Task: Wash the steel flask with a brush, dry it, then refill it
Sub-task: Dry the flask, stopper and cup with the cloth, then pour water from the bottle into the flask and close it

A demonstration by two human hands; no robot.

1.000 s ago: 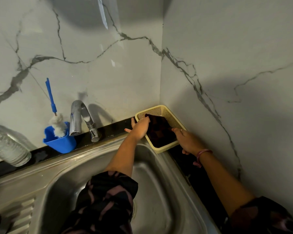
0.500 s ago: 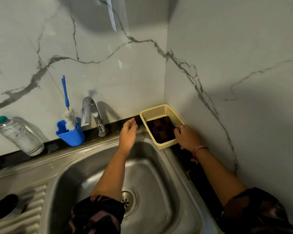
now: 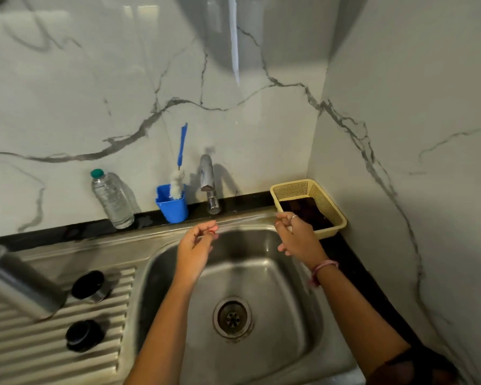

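Marble-walled corner, steel sink (image 3: 261, 279) dry, drain in the middle. Steel flask (image 3: 20, 284) stands on the drainboard at left, two dark caps (image 3: 88, 284) beside it. Both hands hover over the basin: left hand (image 3: 196, 245) with fingers loosely curled, holding nothing; right hand (image 3: 297, 237) same, just in front of the yellow basket (image 3: 331, 207). Further back: tap (image 3: 207, 176), brush (image 3: 178, 173) in the blue cup (image 3: 171, 207), water bottle (image 3: 111, 198). Judgement: washing not started. Take the brush by its handle, bring the flask under the tap, scrub right to the bottom.
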